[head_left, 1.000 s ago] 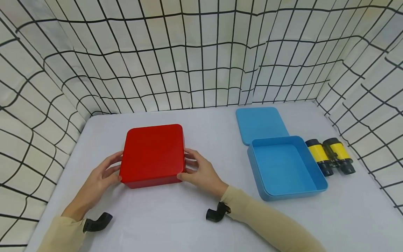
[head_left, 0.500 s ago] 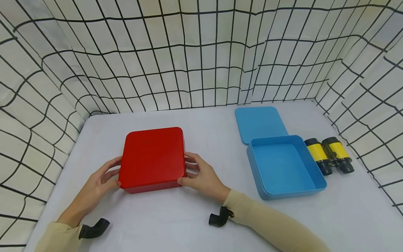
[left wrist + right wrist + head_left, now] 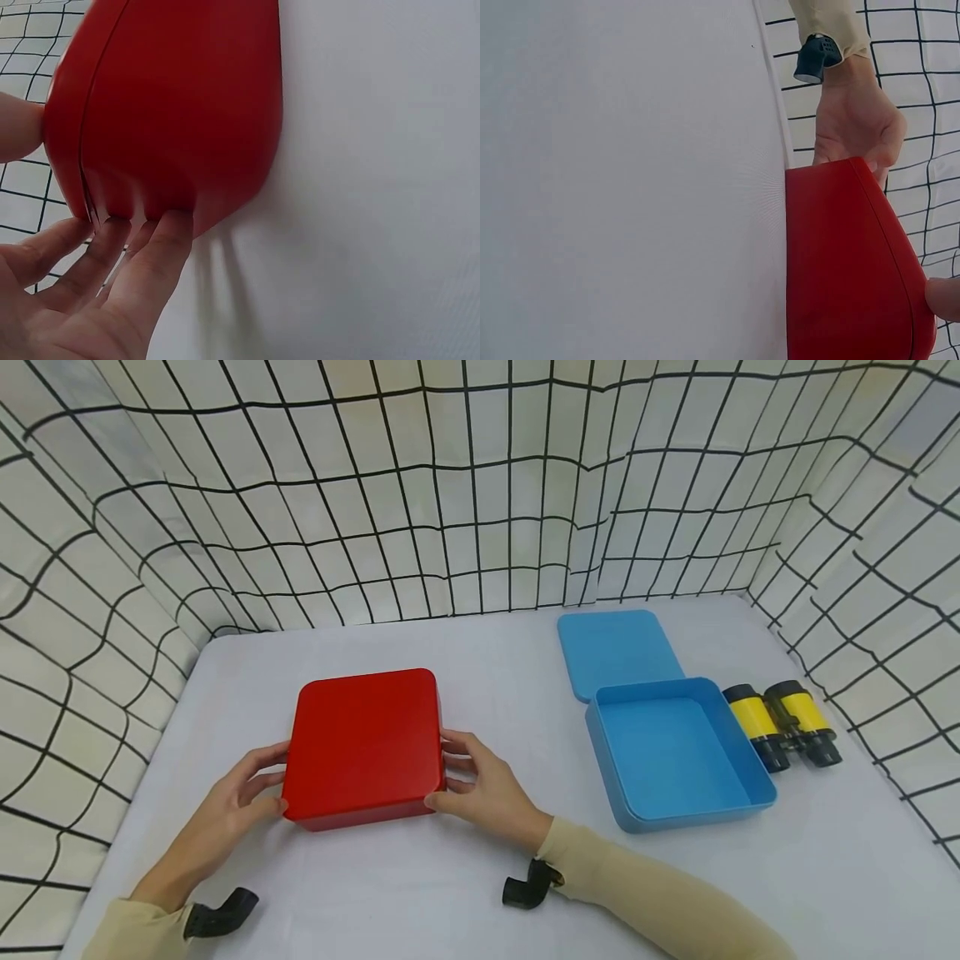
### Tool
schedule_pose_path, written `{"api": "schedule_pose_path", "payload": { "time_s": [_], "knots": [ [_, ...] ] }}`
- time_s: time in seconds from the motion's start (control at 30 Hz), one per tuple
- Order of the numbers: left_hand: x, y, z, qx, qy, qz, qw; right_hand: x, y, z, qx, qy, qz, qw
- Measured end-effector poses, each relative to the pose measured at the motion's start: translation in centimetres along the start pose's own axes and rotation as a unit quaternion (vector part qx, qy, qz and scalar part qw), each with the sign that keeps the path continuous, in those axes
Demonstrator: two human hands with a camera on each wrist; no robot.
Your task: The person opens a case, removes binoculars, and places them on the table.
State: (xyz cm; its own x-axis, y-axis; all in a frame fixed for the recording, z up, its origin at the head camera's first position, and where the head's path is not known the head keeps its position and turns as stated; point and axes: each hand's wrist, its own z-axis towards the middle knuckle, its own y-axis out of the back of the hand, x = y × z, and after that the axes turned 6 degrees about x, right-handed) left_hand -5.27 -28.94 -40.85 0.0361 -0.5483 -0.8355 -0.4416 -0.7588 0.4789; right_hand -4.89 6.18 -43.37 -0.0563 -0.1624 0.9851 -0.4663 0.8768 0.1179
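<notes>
A closed red box [image 3: 363, 743] with rounded corners sits on the white tabletop, left of the middle in the head view. My left hand [image 3: 221, 827] grips its left side, thumb at the near corner and fingertips along the side wall. From the other side my right hand [image 3: 487, 793] holds it, thumb on the near right corner and the fingers against the right wall. In the left wrist view the fingertips press the box wall [image 3: 180, 112] just below the lid seam. The right wrist view shows the red wall [image 3: 840, 262] with the left hand beyond it.
On the right stands an open blue box [image 3: 602, 760] with nothing inside. Its blue lid [image 3: 621, 652] lies flat behind it. Yellow and black binoculars [image 3: 753, 718] lie beside the box's right wall. Black-lined netting [image 3: 480, 485] over white cloth borders the table [image 3: 420, 893].
Both hands have drawn the red box a short way toward me, keeping their hold on its sides. The blue box, lid and binoculars have stayed in place.
</notes>
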Motion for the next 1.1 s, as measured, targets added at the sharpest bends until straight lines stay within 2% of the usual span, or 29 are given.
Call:
{"api": "schedule_pose_path", "payload": {
  "time_s": [0.57,0.87,1.1],
  "knots": [
    [-0.1,-0.9,-0.6,0.001,-0.009,0.000,1.0000,0.1,0.1,-1.2,0.001,0.013,-0.007,0.9999],
    [0.0,-0.5,-0.6,0.005,-0.013,0.000,0.9999,0.1,0.4,-1.3,0.008,-0.009,0.002,0.9999],
    [-0.2,-0.4,-0.1,-0.002,0.023,-0.002,0.9997,0.2,0.8,-0.4,-0.012,-0.026,-0.009,0.9995]
  ]
}}
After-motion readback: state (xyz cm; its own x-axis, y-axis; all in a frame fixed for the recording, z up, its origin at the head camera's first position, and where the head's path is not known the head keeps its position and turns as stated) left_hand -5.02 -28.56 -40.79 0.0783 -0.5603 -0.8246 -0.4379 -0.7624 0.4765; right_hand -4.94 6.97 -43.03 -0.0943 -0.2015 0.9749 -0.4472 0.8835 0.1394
